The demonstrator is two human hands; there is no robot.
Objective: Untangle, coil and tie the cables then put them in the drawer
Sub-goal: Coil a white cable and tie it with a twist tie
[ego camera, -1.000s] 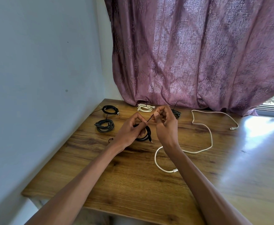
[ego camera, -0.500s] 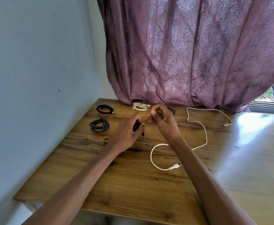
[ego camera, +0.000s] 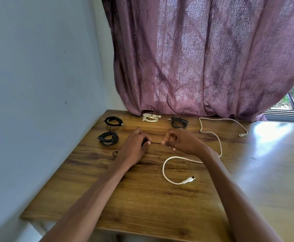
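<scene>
On the wooden surface (ego camera: 142, 198) at mid-frame, my left hand (ego camera: 135, 145) curls over a coiled black cable (ego camera: 144, 142), while my right hand (ego camera: 181, 141) pinches its thin black tie (ego camera: 155, 142) stretched taut between them.

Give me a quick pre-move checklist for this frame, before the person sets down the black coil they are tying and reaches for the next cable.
1. Coil held: left hand grips the black coil on the table. Ok.
2. Tie end held: right hand pinches the thin black tie, stretched straight between the hands. Ok.
3. Tie fully fastened: hidden under the left hand's fingers. Cannot tell.
4. Other coils bundled: two black coils by the wall, a white coil and a dark coil by the curtain. Ok.
5. Long white cable: lies loose, uncoiled. Not ok.
6. Drawer: not in view. Cannot tell.
</scene>
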